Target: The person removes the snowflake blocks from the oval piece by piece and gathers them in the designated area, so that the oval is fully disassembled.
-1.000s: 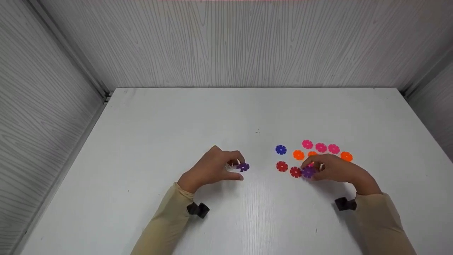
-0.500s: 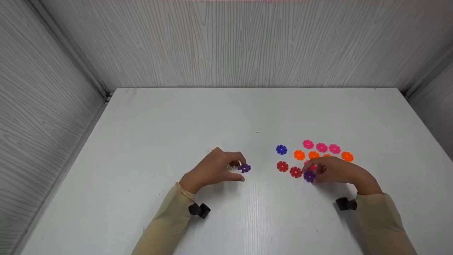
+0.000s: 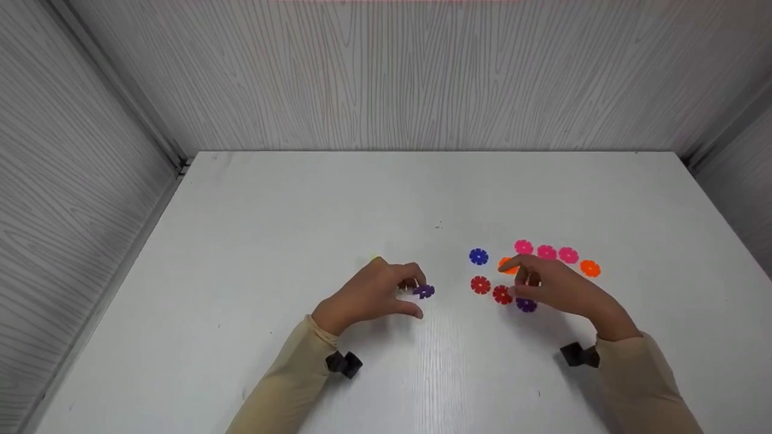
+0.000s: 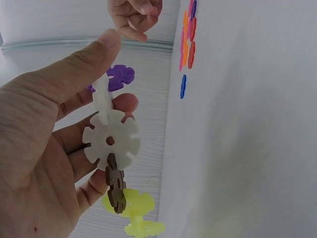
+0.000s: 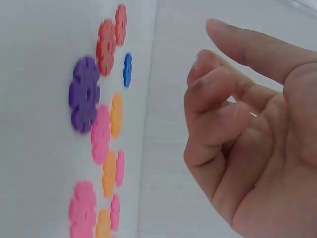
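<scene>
My left hand (image 3: 374,295) holds a linked chain of notched plastic discs, seen best in the left wrist view. A purple disc (image 4: 121,77) sits at its upper end, then white discs (image 4: 94,141), a brown disc (image 4: 116,191) and yellow discs (image 4: 140,203) lower down. Above the loose discs hovers my right hand (image 3: 561,289), fingers bent, with nothing in its grasp. A loose purple disc (image 3: 526,305) lies just under it, also plain as a purple disc (image 5: 84,94) in the right wrist view. Two red discs (image 3: 480,285) lie to the left of that one.
On the white table (image 3: 301,205) a blue disc (image 3: 479,257) lies left of several pink discs (image 3: 524,246) and orange discs (image 3: 590,269). My right hand covers part of this group. A grain-patterned panel (image 3: 386,72) rises behind the table's far edge.
My right hand has let go of the loose purple disc, which now lies on the table, and has lifted away from it. My left hand, still holding the chain, has shifted slightly right and nearer.
</scene>
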`<state>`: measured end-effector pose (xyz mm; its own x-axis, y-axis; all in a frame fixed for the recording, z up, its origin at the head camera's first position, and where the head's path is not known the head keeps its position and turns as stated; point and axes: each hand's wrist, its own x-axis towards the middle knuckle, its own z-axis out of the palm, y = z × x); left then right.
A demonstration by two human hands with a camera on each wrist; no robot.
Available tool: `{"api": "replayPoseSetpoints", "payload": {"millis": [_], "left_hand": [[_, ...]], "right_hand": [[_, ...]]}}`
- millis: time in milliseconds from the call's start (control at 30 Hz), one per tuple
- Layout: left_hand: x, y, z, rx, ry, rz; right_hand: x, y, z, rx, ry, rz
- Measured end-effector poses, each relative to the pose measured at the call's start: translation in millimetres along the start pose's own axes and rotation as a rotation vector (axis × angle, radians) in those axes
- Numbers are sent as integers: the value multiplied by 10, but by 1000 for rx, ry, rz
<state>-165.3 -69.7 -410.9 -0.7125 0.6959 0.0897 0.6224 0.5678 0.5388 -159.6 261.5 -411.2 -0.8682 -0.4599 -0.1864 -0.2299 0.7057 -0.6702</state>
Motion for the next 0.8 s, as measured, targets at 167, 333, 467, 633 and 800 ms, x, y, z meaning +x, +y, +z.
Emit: {"api": "replayPoseSetpoints", "payload": {"millis": [167,333,467,633,800], "left_hand": [[5,20,37,-9,10,3],[25,74,70,-2,10,27],[39,128,100,-8,-3,39],[50,178,133,-10,1,77],[52,208,159,-3,15,97]], "right_hand": [[30,-95,113,85,-18,-33],[49,-184,200,84,-34,-37],[58,-257,264,73,-49,-54],[59,-340,342,77,-62,-95],[71,-409,432,72,-68,-128]]}}
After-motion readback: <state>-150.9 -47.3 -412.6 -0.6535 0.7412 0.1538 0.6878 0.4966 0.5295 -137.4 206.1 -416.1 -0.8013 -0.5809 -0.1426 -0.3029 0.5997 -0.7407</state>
